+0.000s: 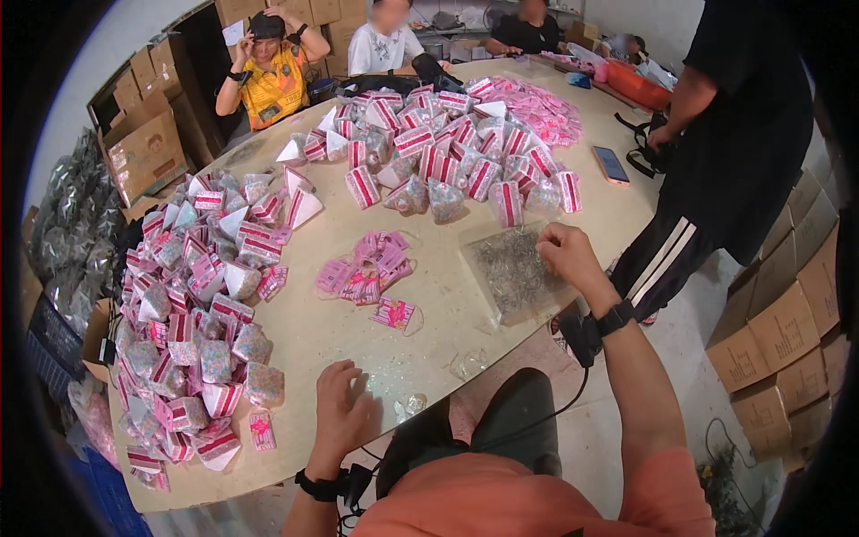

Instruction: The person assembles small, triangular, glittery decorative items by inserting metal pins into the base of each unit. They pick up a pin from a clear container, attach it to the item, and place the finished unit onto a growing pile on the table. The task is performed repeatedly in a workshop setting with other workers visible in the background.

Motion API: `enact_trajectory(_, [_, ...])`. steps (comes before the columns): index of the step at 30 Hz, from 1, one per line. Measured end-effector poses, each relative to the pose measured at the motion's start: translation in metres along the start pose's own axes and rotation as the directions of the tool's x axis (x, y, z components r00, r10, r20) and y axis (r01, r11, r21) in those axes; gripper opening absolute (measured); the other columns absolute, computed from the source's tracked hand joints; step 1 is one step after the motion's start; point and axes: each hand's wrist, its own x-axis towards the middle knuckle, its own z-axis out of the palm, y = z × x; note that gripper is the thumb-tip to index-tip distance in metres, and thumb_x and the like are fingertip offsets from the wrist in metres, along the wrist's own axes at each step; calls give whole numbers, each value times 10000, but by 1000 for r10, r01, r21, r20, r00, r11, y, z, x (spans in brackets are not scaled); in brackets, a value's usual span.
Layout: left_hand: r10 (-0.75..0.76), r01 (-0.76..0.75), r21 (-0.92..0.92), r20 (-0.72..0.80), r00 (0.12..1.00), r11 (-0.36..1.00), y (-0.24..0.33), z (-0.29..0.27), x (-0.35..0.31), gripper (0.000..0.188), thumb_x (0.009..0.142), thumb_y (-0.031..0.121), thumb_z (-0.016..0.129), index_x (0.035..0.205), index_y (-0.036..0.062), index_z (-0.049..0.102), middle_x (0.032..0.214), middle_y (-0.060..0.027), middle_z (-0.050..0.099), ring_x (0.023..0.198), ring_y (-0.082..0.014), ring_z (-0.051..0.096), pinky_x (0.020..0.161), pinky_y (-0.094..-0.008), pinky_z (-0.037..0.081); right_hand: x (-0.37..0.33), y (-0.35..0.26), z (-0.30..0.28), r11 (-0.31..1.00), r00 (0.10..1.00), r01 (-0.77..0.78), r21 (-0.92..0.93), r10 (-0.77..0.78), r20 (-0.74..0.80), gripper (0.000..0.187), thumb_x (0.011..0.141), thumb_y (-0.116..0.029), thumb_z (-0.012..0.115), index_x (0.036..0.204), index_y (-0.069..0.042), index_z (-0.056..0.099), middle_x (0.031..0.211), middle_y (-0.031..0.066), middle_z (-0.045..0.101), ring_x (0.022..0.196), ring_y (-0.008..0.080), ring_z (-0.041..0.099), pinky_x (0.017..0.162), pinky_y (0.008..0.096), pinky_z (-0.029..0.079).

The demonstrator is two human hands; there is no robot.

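Note:
My right hand (568, 255) is over the right side of a shallow clear tray (479, 268), its fingers pinched together. The tray holds a tangle of thin, shiny, clear-looking strands (523, 264); anything between my fingertips is too small to make out. Near the table's front edge my left hand (338, 398) hovers or rests with loosely spread fingers and nothing in them. Beyond it lies a small pile of pink printed cards (367, 264) with thin loops, and one separate card (394, 313) sits closer to me. A few clear strands (470, 362) lie by the edge.
Wedge-shaped cake-slice packs (438, 166) are heaped across the far table, and more packs (192, 345) fill the left side. More pink cards (541, 112) lie far back. A phone (611, 165) rests right. People are around the table; cartons (774, 322) stand at right.

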Motion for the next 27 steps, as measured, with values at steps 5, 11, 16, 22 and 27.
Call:
enact_trajectory(5, [-27, 33, -154, 40, 999, 988, 27, -4, 17, 343, 733, 82, 590, 1064, 27, 523, 1155, -173, 497, 1082, -314, 463, 907, -376, 377, -14, -37, 10, 972, 988, -81, 219, 50, 147, 55, 765, -55, 569, 739, -6, 570, 595, 5, 534, 508, 73, 502, 457, 226, 401])
enact_trajectory(11, [-59, 209, -516, 291, 955, 831, 80, 3, 51, 388, 796, 116, 566, 1166, 35, 484, 1174, -73, 499, 1076, -186, 484, 915, -343, 373, -53, -85, 32, 903, 939, -94, 420, -59, 338, 47, 793, -62, 571, 776, -19, 576, 631, 0, 539, 524, 56, 498, 478, 199, 407])
enact_trajectory(16, [-9, 291, -767, 349, 937, 571, 104, 24, 62, 443, 807, 94, 570, 1221, 37, 422, 1197, -69, 480, 1053, -180, 499, 876, -317, 394, -71, -104, 44, 885, 932, -62, 461, -114, 344, 47, 797, -63, 571, 794, -16, 575, 652, 3, 546, 542, 59, 506, 485, 205, 409])
enact_trajectory(22, [-62, 305, -843, 311, 948, 442, 106, 43, 59, 131, 874, 158, 542, 866, 27, 546, 747, -31, 572, 715, -116, 548, 672, -256, 453, -84, -105, 55, 897, 942, -11, 442, -139, 305, 25, 800, -36, 574, 794, -15, 562, 664, 6, 547, 556, 52, 510, 497, 193, 417])
enact_trajectory(27, [-139, 356, -865, 328, 934, 353, 108, 42, 53, 129, 881, 154, 538, 900, 27, 538, 749, -19, 559, 680, -95, 532, 647, -235, 453, -92, -97, 60, 876, 934, -82, 475, -99, 344, 63, 792, -66, 582, 791, -9, 556, 646, 19, 545, 552, 63, 499, 496, 224, 405])
